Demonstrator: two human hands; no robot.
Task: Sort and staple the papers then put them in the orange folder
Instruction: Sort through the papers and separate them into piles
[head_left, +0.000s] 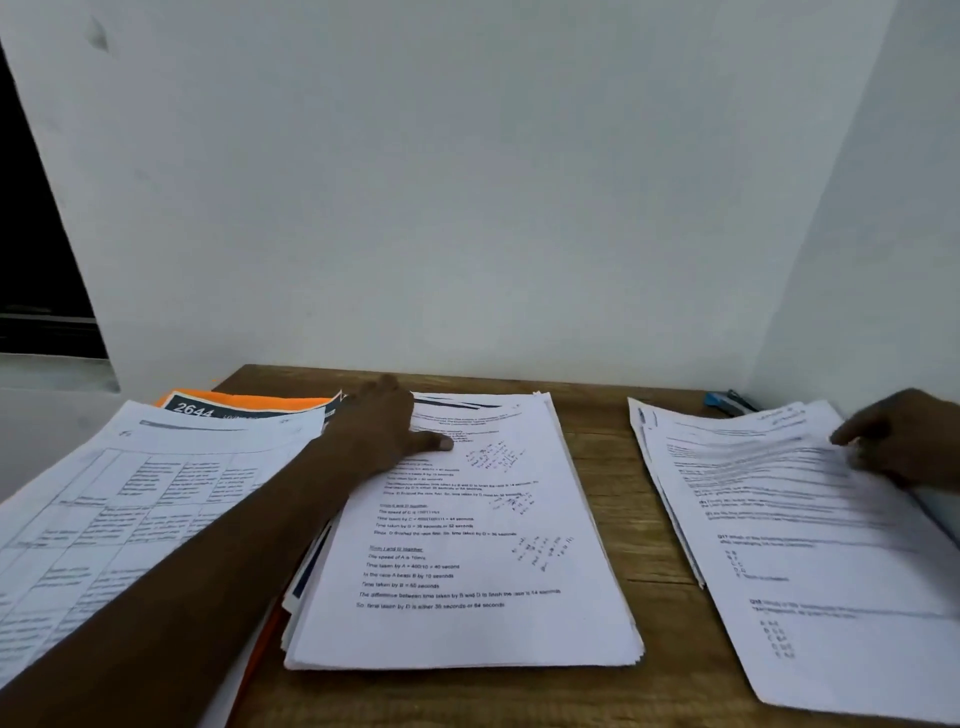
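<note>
Nearest you, white table-printed sheets (130, 493) overlie the flat orange card folder (249, 401), far left. Your left hand (384, 431) rests flat, fingers relaxed, on the middle white paper stack (467, 571). Right hand (904, 441) touches the blurred right-hand pile (779, 519); grasp unclear. Blue stapler (724, 402) behind it.

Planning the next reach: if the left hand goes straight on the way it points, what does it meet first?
Probably the wall: the left hand, on the middle stack, points past its far edge, with only bare table between.
</note>
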